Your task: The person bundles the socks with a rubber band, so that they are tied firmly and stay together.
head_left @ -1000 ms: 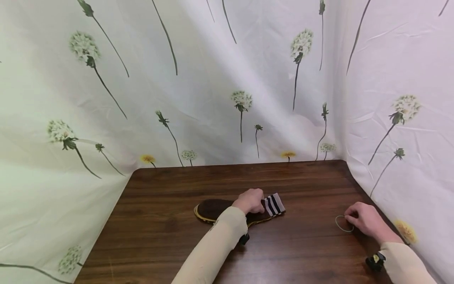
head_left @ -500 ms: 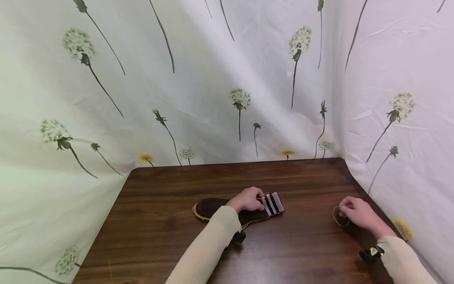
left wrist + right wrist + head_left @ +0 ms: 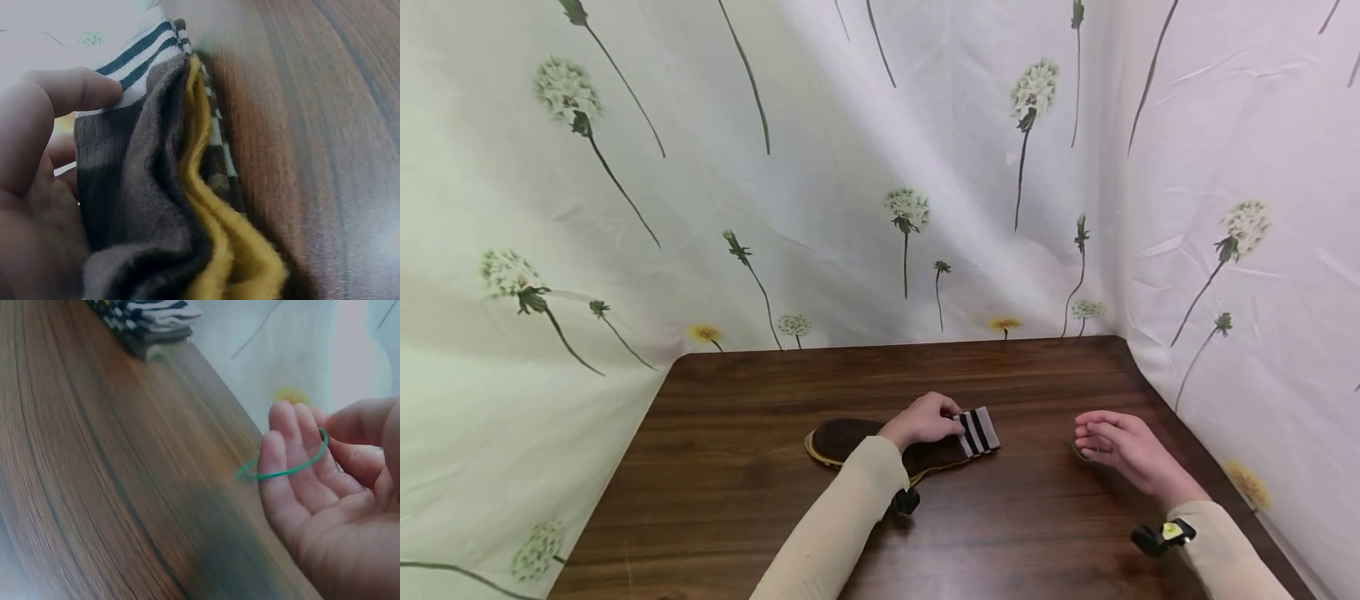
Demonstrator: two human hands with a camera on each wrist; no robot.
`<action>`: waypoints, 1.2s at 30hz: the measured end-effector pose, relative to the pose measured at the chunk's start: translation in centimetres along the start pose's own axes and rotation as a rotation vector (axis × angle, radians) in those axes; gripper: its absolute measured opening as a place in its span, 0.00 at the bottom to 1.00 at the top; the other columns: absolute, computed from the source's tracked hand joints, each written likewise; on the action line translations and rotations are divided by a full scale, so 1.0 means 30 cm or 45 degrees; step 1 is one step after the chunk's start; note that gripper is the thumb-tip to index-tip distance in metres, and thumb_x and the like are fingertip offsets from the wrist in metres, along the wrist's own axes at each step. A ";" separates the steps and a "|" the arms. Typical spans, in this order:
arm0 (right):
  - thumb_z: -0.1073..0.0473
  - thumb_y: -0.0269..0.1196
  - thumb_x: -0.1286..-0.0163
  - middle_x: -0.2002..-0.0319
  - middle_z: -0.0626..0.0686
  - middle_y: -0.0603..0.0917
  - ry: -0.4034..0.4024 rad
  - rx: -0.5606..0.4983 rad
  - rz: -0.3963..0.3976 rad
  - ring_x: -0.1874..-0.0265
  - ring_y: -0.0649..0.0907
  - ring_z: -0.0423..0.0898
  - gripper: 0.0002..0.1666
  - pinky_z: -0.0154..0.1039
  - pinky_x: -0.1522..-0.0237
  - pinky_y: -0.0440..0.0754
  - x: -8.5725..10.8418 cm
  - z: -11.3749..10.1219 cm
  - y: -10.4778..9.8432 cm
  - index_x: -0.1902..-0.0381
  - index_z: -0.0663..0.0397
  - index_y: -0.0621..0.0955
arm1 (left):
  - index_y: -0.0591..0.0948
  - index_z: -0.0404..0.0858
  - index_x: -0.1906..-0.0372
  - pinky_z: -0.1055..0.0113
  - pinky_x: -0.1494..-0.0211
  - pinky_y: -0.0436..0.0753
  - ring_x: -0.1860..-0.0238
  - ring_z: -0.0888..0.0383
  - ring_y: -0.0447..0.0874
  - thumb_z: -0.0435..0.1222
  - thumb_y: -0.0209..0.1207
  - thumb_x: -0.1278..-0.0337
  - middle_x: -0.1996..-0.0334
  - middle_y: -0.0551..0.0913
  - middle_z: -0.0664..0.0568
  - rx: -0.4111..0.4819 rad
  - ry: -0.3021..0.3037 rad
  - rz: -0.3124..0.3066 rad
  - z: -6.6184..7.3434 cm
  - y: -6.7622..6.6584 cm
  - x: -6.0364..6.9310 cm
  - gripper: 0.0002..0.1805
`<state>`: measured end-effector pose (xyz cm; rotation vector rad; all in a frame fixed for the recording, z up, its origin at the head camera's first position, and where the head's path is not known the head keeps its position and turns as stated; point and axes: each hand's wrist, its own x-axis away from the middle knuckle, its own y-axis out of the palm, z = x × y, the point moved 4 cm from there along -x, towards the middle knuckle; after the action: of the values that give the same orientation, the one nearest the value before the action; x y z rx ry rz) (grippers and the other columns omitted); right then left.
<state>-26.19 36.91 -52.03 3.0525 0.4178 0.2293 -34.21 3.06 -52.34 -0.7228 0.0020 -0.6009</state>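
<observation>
A stack of socks lies lengthwise on the table in the head view, with a brown sock (image 3: 844, 437) on top and its grey-and-black striped cuff (image 3: 981, 432) to the right. Under it, a yellow sock (image 3: 247, 247) and a checked one (image 3: 216, 140) show at the edge in the left wrist view. My left hand (image 3: 921, 419) pinches the stack just below the cuff, one digit on top and other fingers at the far edge. To the right, my right hand (image 3: 1123, 450) holds a thin green rubber band (image 3: 284, 472), looped across its fingertips near the thumb.
The dark wood table (image 3: 737, 517) carries the socks near its middle. A white flower-print cloth (image 3: 850, 275) hangs behind it and along both sides, close to the right forearm. Small black cameras (image 3: 906, 501) sit at both wrists.
My right hand has moved left toward the socks with the rubber band, and its fingers have spread from a tight pinch. The left hand stays at the cuff, shifting only slightly.
</observation>
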 end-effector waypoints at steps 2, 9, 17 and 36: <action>0.68 0.48 0.15 0.54 0.52 0.89 -0.025 -0.077 -0.040 0.55 0.89 0.43 0.17 0.41 0.51 0.88 -0.005 -0.004 0.023 0.43 0.64 0.83 | 0.89 0.39 0.51 0.64 0.50 0.79 0.59 0.61 0.79 0.37 0.67 0.34 0.58 0.87 0.54 0.029 0.030 0.011 -0.003 -0.001 0.003 0.11; 0.71 0.55 0.19 0.52 0.50 0.89 -0.092 -0.084 -0.080 0.57 0.88 0.41 0.17 0.38 0.55 0.89 -0.019 -0.010 0.089 0.43 0.55 0.86 | 0.90 0.41 0.51 0.63 0.49 0.80 0.57 0.62 0.80 0.34 0.69 0.34 0.57 0.88 0.55 0.170 0.129 0.038 -0.031 0.000 0.017 0.09; 0.75 0.51 0.19 0.53 0.47 0.90 -0.156 -0.265 -0.125 0.59 0.88 0.38 0.19 0.31 0.62 0.86 -0.033 0.001 0.139 0.46 0.55 0.85 | 0.89 0.43 0.49 0.65 0.51 0.80 0.57 0.63 0.81 0.34 0.70 0.35 0.56 0.89 0.55 0.329 0.166 0.036 -0.068 0.001 0.036 0.11; 0.64 0.40 0.12 0.45 0.51 0.89 -0.217 -0.500 -0.316 0.52 0.88 0.37 0.27 0.30 0.53 0.86 -0.053 0.012 0.239 0.41 0.52 0.87 | 0.88 0.36 0.47 0.69 0.52 0.79 0.57 0.60 0.82 0.29 0.69 0.36 0.52 0.89 0.43 0.478 0.274 0.104 -0.088 -0.007 0.066 0.13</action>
<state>-25.77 29.56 -52.09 2.5818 0.6461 0.0319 -33.21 0.29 -53.83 -0.2910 0.1145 -0.5781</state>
